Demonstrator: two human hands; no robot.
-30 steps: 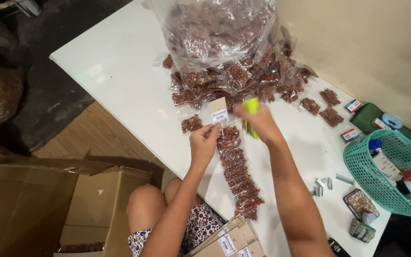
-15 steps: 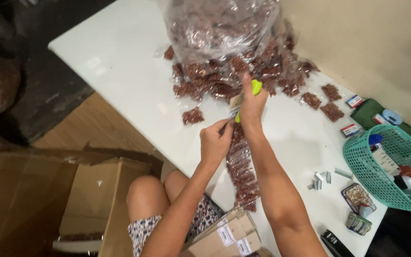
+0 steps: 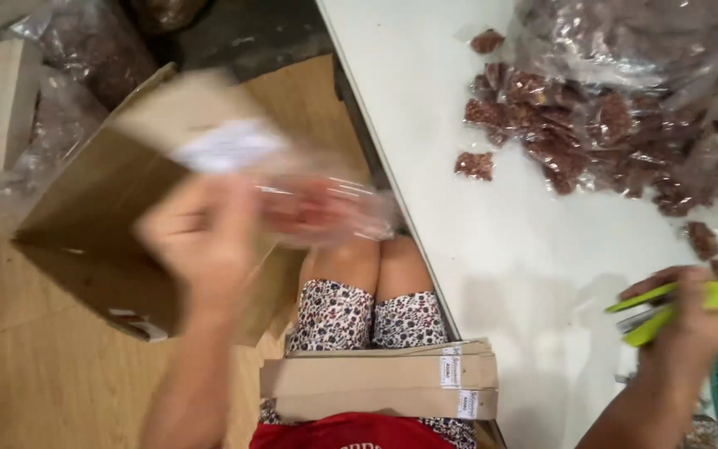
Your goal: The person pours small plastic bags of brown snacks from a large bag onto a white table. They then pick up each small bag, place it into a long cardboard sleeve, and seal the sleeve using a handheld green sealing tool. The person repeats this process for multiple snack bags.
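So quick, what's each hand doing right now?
Left hand: blurred, closed on a clear packet with a card header, over the cardboard box.
Right hand: closed on a yellow-green stapler.

Small packing workshop: snack packets point(image 3: 600, 125) heaped on white table point(image 3: 425, 125), cardboard box point(image 3: 101, 224) alongside.

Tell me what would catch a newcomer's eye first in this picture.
The blurred left hand at centre-left, lifting a clear packet with a card header over an open cardboard box. Next, the heap of brown snack packets on the white table at upper right, and the right hand gripping a lime-green stapler at the right edge.
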